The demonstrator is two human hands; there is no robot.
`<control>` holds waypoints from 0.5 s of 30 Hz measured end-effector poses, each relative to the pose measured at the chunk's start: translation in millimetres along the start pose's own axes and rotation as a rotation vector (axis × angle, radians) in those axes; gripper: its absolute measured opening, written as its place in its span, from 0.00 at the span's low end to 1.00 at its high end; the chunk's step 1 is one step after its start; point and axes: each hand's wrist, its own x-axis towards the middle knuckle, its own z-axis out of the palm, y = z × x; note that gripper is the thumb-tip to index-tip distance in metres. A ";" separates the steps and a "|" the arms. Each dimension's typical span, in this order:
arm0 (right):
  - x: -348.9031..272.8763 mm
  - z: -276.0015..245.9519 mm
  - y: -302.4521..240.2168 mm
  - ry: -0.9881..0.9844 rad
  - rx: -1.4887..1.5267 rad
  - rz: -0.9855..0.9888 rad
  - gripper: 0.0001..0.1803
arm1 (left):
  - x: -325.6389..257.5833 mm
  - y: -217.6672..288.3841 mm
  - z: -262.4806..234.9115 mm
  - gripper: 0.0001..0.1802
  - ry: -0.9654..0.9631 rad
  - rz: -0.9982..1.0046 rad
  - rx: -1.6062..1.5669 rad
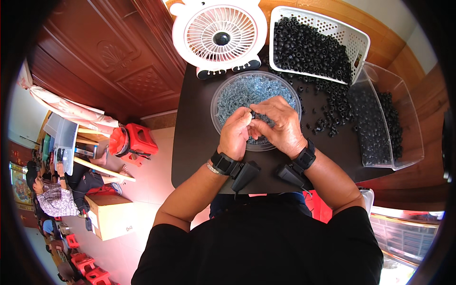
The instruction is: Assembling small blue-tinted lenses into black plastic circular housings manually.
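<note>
My left hand and my right hand meet over a round clear bowl full of small translucent bluish pieces. Both hands are closed in a pinch, fingertips touching. A small black piece shows between them; the fingers cover most of it, so its exact shape is hidden. Loose black hollow plastic pieces lie on the dark table to the right of the bowl, resembling short caps or sleeves.
A white fan stands behind the bowl. At the back right, a white perforated basket holds many black pieces. A clear plastic bin with black pieces lies on the right. Red stools, a cardboard box and a seated person are at left.
</note>
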 end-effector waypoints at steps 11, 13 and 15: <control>3.3 6.2 -0.8 -0.033 -0.157 -0.076 0.17 | 6.3 -6.2 -7.9 0.16 0.019 -0.029 -0.036; 4.0 8.0 -2.5 -0.029 -0.169 -0.094 0.17 | 5.5 -7.4 -9.1 0.15 0.054 -0.050 -0.089; 4.2 10.6 -3.4 -0.026 -0.182 -0.112 0.17 | 4.7 -7.9 -11.2 0.14 0.053 -0.044 -0.103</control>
